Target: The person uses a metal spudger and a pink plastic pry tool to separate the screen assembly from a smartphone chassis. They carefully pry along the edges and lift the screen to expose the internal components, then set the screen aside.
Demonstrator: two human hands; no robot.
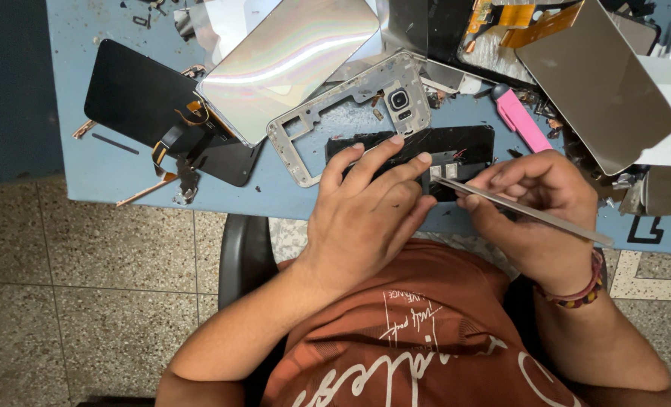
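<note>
Left hand (365, 218) lies flat, fingers spread, pressing black phone body (456, 147) at front edge of blue desk (109, 169). Right hand (535, 211) fingers pinch metal tweezers (524, 211), tips on phone by left fingertips; silver frame (350, 113) just behind

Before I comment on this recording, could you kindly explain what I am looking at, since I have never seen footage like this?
There is no machine here: a camera worn on a person's head looks down at their own two bare hands. They sit at a blue worktable scattered with taken-apart phone pieces. The left hand presses flat on a black phone part at the table's near edge. The right hand holds slim metal tweezers, their tip resting on that part. Behind it lie a grey metal phone frame, a shiny rear panel, a black screen with orange ribbon cables, and a pink tool.
</note>
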